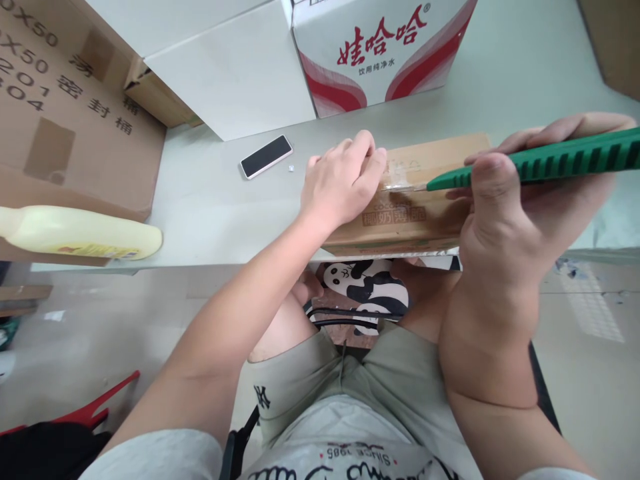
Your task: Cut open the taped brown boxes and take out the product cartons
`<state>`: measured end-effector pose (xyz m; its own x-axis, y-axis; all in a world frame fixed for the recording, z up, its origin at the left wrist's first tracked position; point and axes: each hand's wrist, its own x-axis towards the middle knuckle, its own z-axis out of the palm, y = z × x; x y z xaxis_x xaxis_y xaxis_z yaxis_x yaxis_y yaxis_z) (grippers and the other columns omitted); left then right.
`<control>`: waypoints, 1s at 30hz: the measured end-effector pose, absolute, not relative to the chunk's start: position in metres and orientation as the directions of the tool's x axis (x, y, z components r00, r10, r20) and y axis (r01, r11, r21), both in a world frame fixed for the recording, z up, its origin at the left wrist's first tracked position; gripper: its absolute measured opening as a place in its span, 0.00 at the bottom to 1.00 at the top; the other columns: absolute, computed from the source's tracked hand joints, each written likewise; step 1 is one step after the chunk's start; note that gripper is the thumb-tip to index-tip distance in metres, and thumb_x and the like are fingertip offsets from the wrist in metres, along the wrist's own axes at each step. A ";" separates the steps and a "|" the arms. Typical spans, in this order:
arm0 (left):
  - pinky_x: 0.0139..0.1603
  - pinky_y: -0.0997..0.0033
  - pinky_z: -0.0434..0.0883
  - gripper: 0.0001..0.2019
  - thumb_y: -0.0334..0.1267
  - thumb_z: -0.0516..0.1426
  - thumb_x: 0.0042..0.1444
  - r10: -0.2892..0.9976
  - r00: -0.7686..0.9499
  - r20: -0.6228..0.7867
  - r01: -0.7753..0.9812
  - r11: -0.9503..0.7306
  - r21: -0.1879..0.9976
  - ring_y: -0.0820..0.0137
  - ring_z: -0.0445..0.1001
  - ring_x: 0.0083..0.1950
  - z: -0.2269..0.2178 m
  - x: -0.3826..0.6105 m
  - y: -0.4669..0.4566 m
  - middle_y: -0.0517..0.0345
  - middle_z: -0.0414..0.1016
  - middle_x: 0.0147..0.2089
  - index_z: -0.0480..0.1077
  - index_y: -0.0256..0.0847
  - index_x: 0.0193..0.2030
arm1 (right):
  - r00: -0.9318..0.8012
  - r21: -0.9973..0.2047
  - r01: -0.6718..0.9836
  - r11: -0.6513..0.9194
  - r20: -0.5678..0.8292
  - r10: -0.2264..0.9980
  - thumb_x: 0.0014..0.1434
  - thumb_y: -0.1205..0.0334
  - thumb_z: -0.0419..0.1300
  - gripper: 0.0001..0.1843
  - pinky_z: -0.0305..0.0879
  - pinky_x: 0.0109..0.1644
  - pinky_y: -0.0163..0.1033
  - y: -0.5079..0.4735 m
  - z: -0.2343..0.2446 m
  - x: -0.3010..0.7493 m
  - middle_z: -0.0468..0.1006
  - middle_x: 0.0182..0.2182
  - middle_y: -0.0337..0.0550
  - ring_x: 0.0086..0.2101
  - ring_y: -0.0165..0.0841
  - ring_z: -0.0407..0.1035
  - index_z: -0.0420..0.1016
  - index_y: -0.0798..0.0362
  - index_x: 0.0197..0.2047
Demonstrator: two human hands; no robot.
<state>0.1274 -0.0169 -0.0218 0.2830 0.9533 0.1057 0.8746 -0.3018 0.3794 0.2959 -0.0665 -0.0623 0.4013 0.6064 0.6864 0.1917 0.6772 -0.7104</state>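
Note:
A small brown cardboard box (435,223) lies near the front edge of the table, with clear tape (399,175) along its top seam. My left hand (345,177) is closed over the box's left end, fingers curled; the fingertips are partly hidden. In my right hand (520,200) is a green box cutter (550,160), gripped with the thumb along its side. The cutter points left, and its thin blade meets the taped seam just right of my left hand.
Behind the box stands a white and red carton (380,53), beside a plain white box (240,73). A phone (267,157) lies left of my left hand. Further left are a pale yellow bottle (85,231) and a large cardboard carton (75,127). My legs are under the table edge.

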 end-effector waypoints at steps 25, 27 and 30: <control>0.59 0.54 0.69 0.18 0.48 0.43 0.76 0.949 0.289 0.127 0.874 -0.316 0.368 0.55 0.79 0.55 -0.023 0.126 -0.016 0.55 0.83 0.49 0.72 0.51 0.47 | 0.667 -0.708 0.176 0.684 0.596 0.446 0.58 0.63 0.60 0.08 0.72 0.56 0.43 -0.069 -0.063 0.284 0.64 0.40 0.33 0.43 0.24 0.68 0.74 0.40 0.41; 0.59 0.54 0.69 0.18 0.48 0.43 0.76 0.949 0.289 0.128 0.875 -0.316 0.366 0.55 0.79 0.56 -0.023 0.126 -0.017 0.56 0.83 0.48 0.72 0.52 0.48 | 0.667 -0.724 0.171 0.668 0.584 0.462 0.59 0.64 0.59 0.10 0.72 0.57 0.44 -0.069 -0.063 0.285 0.66 0.41 0.31 0.46 0.25 0.69 0.74 0.39 0.42; 0.59 0.54 0.69 0.18 0.48 0.43 0.76 0.947 0.290 0.136 0.874 -0.320 0.365 0.55 0.79 0.56 -0.023 0.126 -0.017 0.55 0.83 0.48 0.73 0.52 0.48 | 0.671 -0.693 0.158 0.703 0.598 0.438 0.59 0.66 0.59 0.15 0.72 0.57 0.42 -0.068 -0.065 0.287 0.68 0.41 0.28 0.44 0.23 0.69 0.77 0.34 0.44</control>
<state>0.1257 -0.0166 -0.0231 0.2904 0.9472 0.1357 0.8742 -0.3203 0.3649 0.2868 -0.0681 -0.0652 0.6712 0.4383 0.5978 0.1584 0.7031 -0.6933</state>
